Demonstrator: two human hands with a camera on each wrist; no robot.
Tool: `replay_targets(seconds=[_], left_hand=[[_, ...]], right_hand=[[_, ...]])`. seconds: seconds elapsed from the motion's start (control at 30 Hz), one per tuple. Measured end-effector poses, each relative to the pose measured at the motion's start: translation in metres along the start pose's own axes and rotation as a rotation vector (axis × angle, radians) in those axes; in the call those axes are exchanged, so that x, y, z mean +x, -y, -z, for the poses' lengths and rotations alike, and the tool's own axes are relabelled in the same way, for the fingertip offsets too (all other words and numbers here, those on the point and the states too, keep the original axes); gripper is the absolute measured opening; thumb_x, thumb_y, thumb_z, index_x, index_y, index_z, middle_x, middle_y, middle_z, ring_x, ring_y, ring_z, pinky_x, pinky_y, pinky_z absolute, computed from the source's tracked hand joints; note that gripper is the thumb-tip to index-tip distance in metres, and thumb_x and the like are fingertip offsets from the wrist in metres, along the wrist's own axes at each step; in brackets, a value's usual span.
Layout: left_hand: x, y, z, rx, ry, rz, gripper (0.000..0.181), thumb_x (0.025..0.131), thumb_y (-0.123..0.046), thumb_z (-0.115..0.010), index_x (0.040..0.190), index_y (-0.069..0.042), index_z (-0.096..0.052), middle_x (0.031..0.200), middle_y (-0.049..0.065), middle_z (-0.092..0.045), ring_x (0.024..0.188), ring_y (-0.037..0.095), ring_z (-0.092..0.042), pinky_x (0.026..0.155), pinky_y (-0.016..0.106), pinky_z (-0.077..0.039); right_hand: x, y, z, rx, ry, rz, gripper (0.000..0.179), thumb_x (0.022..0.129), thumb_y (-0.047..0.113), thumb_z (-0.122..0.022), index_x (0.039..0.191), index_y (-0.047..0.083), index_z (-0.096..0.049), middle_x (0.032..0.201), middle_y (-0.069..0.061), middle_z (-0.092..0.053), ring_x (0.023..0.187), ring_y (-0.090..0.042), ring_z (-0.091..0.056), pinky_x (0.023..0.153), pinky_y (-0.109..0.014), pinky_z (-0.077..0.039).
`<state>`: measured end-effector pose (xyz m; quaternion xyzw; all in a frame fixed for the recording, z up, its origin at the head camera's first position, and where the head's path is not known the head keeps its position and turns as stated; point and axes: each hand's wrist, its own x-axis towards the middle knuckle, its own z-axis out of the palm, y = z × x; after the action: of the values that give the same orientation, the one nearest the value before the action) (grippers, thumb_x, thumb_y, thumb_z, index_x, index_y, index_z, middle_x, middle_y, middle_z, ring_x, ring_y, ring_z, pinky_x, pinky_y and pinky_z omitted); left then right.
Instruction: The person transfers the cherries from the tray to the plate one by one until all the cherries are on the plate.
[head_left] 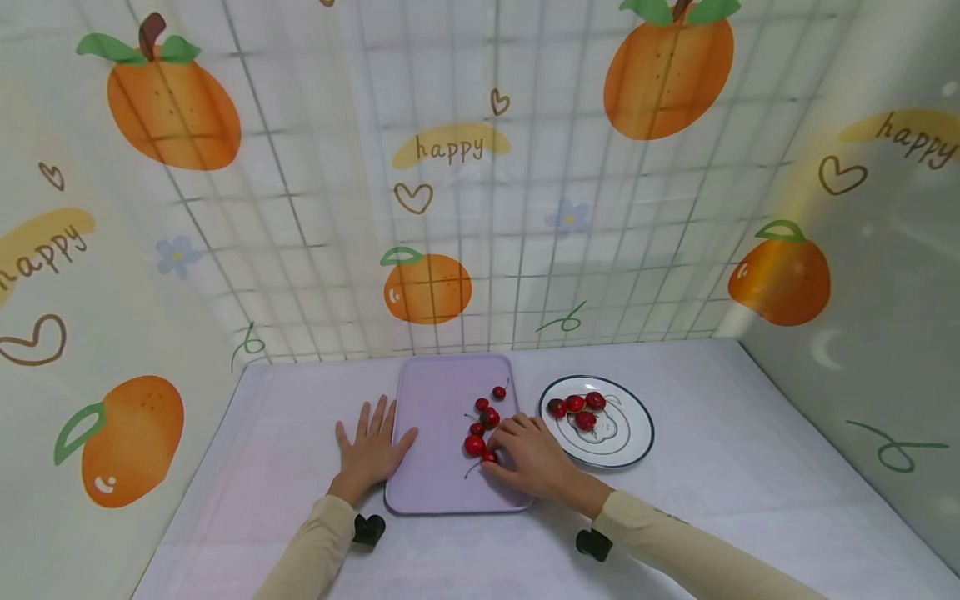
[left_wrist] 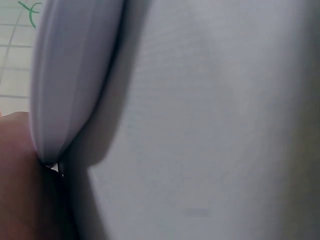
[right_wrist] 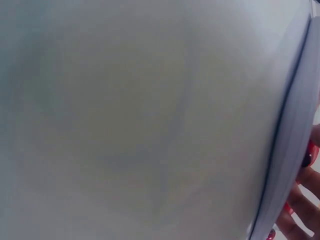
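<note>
In the head view my right hand (head_left: 536, 458) reaches over the right side of a lilac tray (head_left: 431, 400). Its thumb and fingers curl around a red cherry (head_left: 488, 457) near the tray's front right. A line of several more cherries (head_left: 474, 446) runs from there toward the back of the tray. The right wrist view catches red fruit (right_wrist: 313, 150) between the fingers, just past the tray's rim (right_wrist: 287, 145). Flat at the tray's left edge lies my left hand (head_left: 369, 454), fingers spread and thumb across the rim.
A white plate (head_left: 633, 442) with a dark blue rim stands right of the tray, bearing several cherries (head_left: 585, 421). Everything rests on a pale tablecloth (head_left: 712, 500). Behind and at both sides hangs a curtain (head_left: 322, 275) printed with oranges.
</note>
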<state>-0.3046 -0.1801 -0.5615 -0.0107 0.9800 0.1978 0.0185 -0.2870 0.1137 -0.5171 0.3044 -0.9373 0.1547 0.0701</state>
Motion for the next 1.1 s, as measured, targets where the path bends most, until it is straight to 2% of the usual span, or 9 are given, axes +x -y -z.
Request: replay_targets(seconds=[0.23,0.47,0.67,0.83,1.1], left_hand=[[-0.002,-0.001,0.0,-0.007,0.002,-0.002,0.084,0.102,-0.069,-0.035,0.166,-0.019,-0.016,0.176,0.002,-0.007,0.165,0.033,0.001,0.122,0.073,0.012],[0.0,0.0,-0.002,0.012,0.005,0.001,0.084,0.102,-0.069,-0.033,0.166,-0.019,-0.015,0.177,0.002,-0.006,0.165,0.033,0.001,0.122,0.073,0.012],[0.001,0.001,-0.002,0.022,0.005,0.004,0.084,0.102,-0.07,-0.033,0.166,-0.019,-0.014,0.177,0.002,-0.007,0.165,0.033,0.0,0.122,0.073,0.01],[0.003,0.002,-0.003,0.035,0.002,0.007,0.085,0.101,-0.071,-0.033,0.167,-0.02,-0.014,0.177,0.001,-0.007,0.165,0.033,0.0,0.122,0.073,0.01],[0.004,0.003,-0.004,0.03,0.005,0.005,0.083,0.102,-0.069,-0.033,0.166,-0.02,-0.015,0.177,0.001,-0.007,0.165,0.033,0.0,0.122,0.074,0.009]], right_hand=[[-0.003,-0.007,0.002,0.01,-0.022,-0.05,0.028,0.091,0.041,-0.076,0.109,0.021,-0.072,0.114,0.0,-0.072,0.112,-0.019,-0.057,0.102,-0.047,-0.05],[-0.001,-0.018,0.006,0.054,-0.081,-0.129,0.031,0.091,0.039,-0.077,0.116,0.021,-0.07,0.102,0.006,-0.072,0.1,-0.011,-0.054,0.091,-0.037,-0.05],[0.0,-0.03,0.009,0.064,-0.113,-0.169,0.031,0.09,0.034,-0.079,0.116,0.021,-0.069,0.103,0.005,-0.073,0.107,-0.015,-0.057,0.095,-0.04,-0.053],[0.0,-0.039,0.009,0.087,-0.149,-0.216,0.031,0.09,0.029,-0.079,0.117,0.019,-0.069,0.105,0.004,-0.074,0.106,-0.016,-0.057,0.091,-0.039,-0.056],[-0.002,-0.052,0.01,0.078,-0.173,-0.277,0.03,0.092,0.028,-0.077,0.116,0.015,-0.067,0.106,-0.001,-0.074,0.111,-0.021,-0.057,0.098,-0.044,-0.053]])
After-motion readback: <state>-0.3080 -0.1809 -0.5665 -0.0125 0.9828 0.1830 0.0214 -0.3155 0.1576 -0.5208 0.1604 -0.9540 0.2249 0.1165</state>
